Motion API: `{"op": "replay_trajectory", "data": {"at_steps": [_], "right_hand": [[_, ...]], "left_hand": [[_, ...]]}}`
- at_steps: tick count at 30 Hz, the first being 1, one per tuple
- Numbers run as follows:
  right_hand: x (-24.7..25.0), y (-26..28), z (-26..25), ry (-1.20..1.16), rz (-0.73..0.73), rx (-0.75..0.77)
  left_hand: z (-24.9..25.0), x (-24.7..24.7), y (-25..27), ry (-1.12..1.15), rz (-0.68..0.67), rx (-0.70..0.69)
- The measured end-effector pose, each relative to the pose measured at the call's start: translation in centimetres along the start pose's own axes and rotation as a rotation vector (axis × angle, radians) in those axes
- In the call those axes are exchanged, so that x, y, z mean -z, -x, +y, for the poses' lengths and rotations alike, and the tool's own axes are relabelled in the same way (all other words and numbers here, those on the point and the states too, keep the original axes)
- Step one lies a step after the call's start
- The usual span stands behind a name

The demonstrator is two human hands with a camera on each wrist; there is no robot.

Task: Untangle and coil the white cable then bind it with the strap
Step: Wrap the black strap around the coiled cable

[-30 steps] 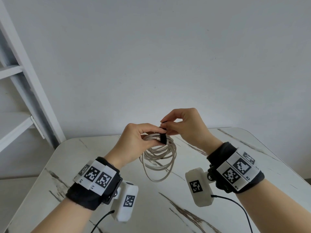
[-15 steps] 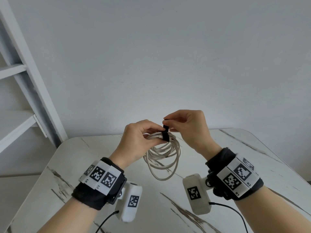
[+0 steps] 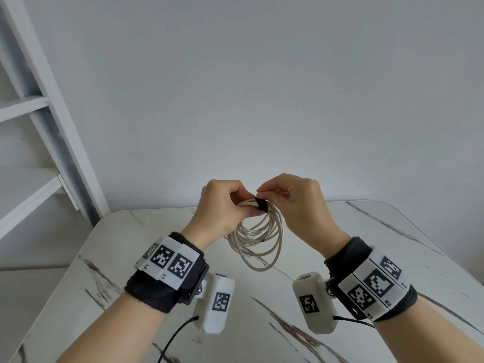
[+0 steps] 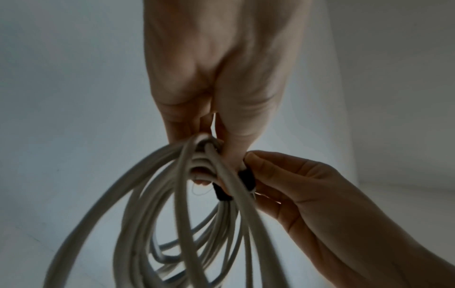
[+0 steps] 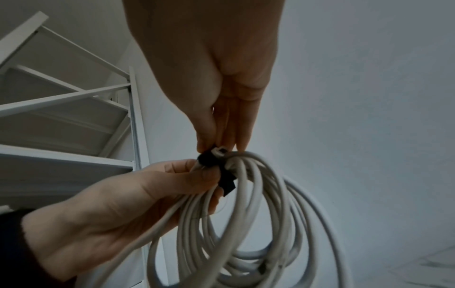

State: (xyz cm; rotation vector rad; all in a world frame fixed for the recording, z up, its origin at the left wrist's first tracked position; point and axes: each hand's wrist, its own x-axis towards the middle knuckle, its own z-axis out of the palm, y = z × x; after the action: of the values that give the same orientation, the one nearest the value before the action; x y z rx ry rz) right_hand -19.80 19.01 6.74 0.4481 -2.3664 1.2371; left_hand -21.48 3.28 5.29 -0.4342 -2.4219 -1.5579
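Observation:
The white cable [image 3: 258, 238] hangs as a coil of several loops above the marble table [image 3: 392, 244], held up at its top. A black strap [image 3: 261, 204] is wrapped round the top of the bundle. My left hand [image 3: 222, 205] grips the gathered loops just left of the strap, fingers curled round them. My right hand [image 3: 290, 200] pinches the strap from the right with thumb and fingertips. In the left wrist view the cable [image 4: 197, 224] and the strap [image 4: 246, 179] show between both hands; in the right wrist view the strap [image 5: 221, 175] sits on the cable [image 5: 258, 224], with a cable end beside it.
A white ladder-like shelf unit [image 3: 39, 127] stands at the left against the plain wall. The table's rounded edges run at the left and right. Black wires trail from the wrist cameras over the near table.
Both hands have risen slightly with the coil. The strap's free end, pinched upright by the right hand before, now lies wrapped flat round the bundle.

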Motion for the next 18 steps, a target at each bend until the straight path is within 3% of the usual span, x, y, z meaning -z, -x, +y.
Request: {"op": "replay_trajectory", "data": {"at_steps": [11, 18], "right_hand": [[-0.8, 0.7, 0.9, 0.077, 0.097, 0.288], [-2.1, 1.6, 2.0, 0.013, 0.016, 0.351]], "left_hand": [[1.2, 0.9, 0.1, -0.006, 0.042, -0.033], [0.7, 1.8, -0.3, 0.049, 0.084, 0.025]]}}
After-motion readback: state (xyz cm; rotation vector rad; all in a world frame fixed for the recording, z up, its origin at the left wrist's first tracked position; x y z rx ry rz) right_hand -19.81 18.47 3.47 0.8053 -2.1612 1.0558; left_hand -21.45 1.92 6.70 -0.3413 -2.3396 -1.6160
